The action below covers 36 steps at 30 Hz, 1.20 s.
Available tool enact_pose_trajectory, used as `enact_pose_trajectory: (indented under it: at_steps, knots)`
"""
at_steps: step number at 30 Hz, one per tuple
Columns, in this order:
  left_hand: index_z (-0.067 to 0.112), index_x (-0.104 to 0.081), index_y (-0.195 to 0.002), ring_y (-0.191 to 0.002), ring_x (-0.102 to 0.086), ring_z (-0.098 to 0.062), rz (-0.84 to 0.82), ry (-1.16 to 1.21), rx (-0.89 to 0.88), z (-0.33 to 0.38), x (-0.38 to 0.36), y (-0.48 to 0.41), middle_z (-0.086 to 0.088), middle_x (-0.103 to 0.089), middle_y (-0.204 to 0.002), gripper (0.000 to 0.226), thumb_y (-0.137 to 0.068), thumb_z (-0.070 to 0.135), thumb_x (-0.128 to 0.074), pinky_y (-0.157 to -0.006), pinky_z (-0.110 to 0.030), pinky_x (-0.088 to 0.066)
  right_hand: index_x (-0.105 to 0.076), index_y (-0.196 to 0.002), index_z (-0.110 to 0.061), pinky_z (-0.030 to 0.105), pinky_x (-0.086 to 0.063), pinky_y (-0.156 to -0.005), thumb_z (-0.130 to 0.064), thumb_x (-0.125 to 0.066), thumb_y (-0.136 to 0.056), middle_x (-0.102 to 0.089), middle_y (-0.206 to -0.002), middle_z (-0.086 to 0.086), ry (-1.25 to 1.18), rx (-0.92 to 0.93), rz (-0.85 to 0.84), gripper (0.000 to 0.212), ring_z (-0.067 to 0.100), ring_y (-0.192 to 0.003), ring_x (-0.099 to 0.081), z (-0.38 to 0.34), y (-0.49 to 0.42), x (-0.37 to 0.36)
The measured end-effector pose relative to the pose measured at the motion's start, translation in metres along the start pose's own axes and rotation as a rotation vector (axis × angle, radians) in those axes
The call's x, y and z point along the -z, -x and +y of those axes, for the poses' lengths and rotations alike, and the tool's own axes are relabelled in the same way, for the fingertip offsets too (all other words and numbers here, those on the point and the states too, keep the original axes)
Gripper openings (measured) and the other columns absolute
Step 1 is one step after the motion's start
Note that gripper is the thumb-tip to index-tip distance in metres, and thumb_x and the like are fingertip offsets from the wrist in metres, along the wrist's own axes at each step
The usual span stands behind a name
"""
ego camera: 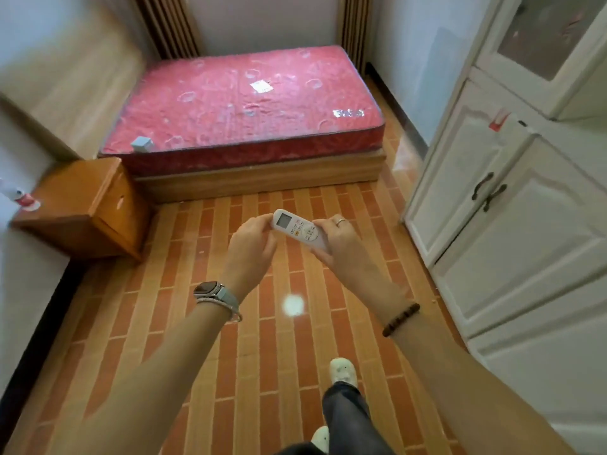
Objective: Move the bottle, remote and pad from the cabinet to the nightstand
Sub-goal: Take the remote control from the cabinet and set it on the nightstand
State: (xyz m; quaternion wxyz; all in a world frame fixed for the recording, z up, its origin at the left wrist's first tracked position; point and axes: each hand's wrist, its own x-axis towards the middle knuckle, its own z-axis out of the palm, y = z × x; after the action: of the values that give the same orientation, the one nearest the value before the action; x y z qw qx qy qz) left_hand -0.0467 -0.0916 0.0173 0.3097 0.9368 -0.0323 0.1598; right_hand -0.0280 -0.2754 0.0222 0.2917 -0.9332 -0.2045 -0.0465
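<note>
— At centre frame, how is the remote (297, 228) held?
— It is pinched at its upper end by the left hand (251, 243) and wrapped at its lower end by the right hand (338, 244), display up, probably so it can be passed across.
— Why across?
— The nightstand (82, 205) is seen at the left edge, the cabinet (512, 224) at the right. A blurred red-and-white bottle (24, 200) is judged already set on that nightstand; no pad is made out.
</note>
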Motion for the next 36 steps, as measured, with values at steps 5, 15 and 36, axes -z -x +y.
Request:
enact_pose_trajectory:
  at_steps: [5, 15, 36]
  knots:
    - [0.010, -0.056, -0.123, -0.103, -0.058, -0.016, 0.110, -0.058, 0.170, -0.040, 0.019, -0.008, -0.006, -0.064, -0.114, 0.034, -0.090, 0.006, -0.053, -0.092, -0.031, -0.048, -0.054, -0.127, -0.009, 0.028, -0.049, -0.090, -0.020, -0.069, -0.086, -0.054, -0.112, 0.008, -0.024, 0.166, -0.102, 0.045, 0.019, -0.104, -0.052, -0.018, -0.056, -0.025]
    - [0.011, -0.056, -0.124, -0.099, -0.052, -0.004, 0.256, -0.108, 0.337, -0.069, 0.018, -0.048, -0.004, -0.063, -0.114, 0.033, -0.091, 0.006, -0.054, -0.088, -0.016, -0.040, -0.054, -0.126, -0.011, 0.026, -0.047, -0.092, -0.018, -0.068, -0.086, -0.052, -0.113, 0.006, -0.085, 0.381, -0.263, 0.042, 0.017, -0.107, -0.049, -0.013, -0.156, -0.045]
    - [0.015, -0.043, -0.137, -0.120, -0.045, -0.014, 0.339, -0.136, 0.620, -0.267, 0.103, -0.132, -0.002, -0.053, -0.128, 0.047, -0.091, 0.010, -0.052, -0.101, -0.038, -0.043, -0.051, -0.130, -0.013, 0.025, -0.044, -0.093, -0.019, -0.066, -0.089, -0.049, -0.116, 0.003, -0.095, 0.620, -0.455, 0.044, 0.016, -0.109, -0.047, -0.139, -0.366, -0.183]
